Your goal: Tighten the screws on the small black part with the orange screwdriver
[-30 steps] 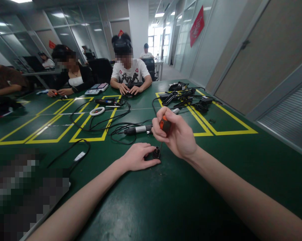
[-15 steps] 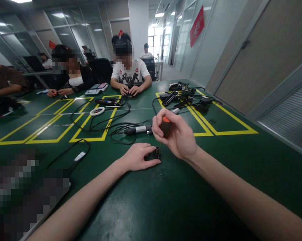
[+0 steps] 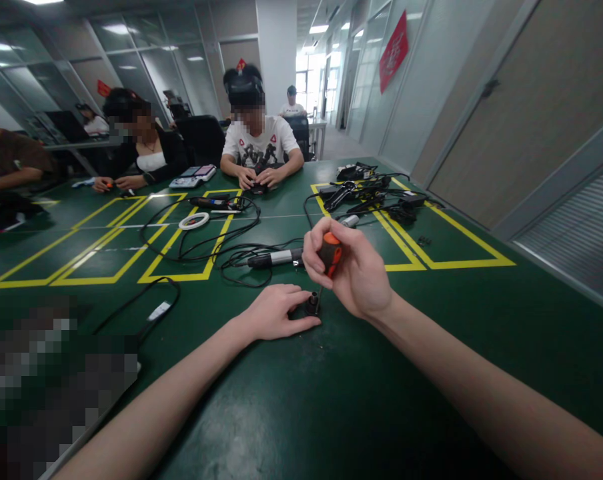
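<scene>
My right hand (image 3: 359, 273) is wrapped round the orange and black handle of a screwdriver (image 3: 331, 253), held upright with its thin shaft pointing down. The shaft's lower end meets a small black part (image 3: 312, 305) with a short round tube standing up from it; the tip itself is too small to make out. Low on the green table, my left hand (image 3: 276, 312) holds that part between thumb and fingers, pressing it against the surface. The fingers hide some of the part.
Beyond my hands lies a grey and black pen-shaped tool (image 3: 276, 259) with looped cables. A white ring (image 3: 194, 221) sits left of it. Black devices and cables (image 3: 366, 190) crowd the far right. Across the table (image 3: 261, 413), a person (image 3: 261, 143) handles a dark object.
The screwdriver's handle has turned in my right hand, so more orange shows. My left hand and the black part stay in place.
</scene>
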Demonstrator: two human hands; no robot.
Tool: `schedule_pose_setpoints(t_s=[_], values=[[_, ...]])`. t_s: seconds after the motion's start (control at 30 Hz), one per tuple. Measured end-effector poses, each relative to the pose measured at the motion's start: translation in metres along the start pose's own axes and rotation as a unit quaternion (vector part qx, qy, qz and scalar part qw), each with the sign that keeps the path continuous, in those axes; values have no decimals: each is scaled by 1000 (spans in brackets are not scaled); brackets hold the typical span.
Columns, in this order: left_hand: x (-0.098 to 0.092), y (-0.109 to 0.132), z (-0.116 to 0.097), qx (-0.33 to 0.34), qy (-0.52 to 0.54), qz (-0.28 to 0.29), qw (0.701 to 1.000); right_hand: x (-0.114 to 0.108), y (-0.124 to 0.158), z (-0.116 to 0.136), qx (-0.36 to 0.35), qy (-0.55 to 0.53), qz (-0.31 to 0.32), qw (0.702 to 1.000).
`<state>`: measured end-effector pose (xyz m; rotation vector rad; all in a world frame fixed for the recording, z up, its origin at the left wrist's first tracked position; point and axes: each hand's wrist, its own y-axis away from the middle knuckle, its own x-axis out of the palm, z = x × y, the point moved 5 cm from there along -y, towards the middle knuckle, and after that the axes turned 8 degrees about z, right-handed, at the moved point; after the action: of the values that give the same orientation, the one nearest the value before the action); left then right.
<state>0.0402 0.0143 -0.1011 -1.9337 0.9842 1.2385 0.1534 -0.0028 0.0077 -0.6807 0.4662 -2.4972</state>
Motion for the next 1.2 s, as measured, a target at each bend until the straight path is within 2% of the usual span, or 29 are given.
schedule_pose_setpoints(t_s=[0.57,0.83,1.2], values=[[0,0,0,-7,0,0,1000,1,-1,-3,13,0,1,1000],[0,0,0,-5,-1,-1,1000,1,1,-1,-5,-11,-7,1000],[-1,0,-1,6,-8,-16,1000,3,1,-4,0,-38,17,999]])
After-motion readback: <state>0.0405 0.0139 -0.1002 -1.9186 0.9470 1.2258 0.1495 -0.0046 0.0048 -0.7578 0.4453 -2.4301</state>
